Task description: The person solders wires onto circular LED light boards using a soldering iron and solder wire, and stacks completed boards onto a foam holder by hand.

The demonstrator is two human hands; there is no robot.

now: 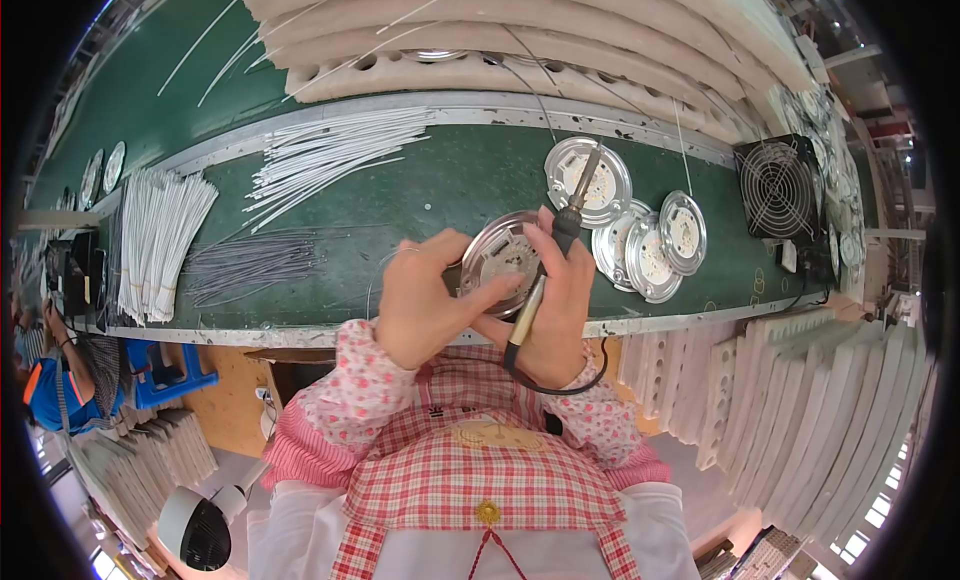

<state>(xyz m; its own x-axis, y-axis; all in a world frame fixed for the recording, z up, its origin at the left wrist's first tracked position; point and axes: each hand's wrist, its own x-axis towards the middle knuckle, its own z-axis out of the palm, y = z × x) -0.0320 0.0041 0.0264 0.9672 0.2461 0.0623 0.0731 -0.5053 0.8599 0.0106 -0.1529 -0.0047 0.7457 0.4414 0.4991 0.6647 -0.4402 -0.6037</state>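
Note:
Between my hands a round metal disc [492, 263] with a circuit board is held tilted over the green bench. My left hand [425, 298] grips the disc's left side, its thumb lying across the face. A thin wire [374, 280] loops out beside those fingers. In my right hand [562, 298] is a soldering iron [568, 225], its tip pointing up and away, while the fingers also touch the disc's right edge. Just right of the iron, several similar discs [652, 255] with small yellowish parts overlap on the bench.
White wires [330, 155], a bundle of white wires [160, 245] and grey wires [255, 267] lie left on the green bench [430, 190]. A fan [777, 188] stands right. Stacked pale trays [500, 40] are behind. A person [62, 385] is at far left.

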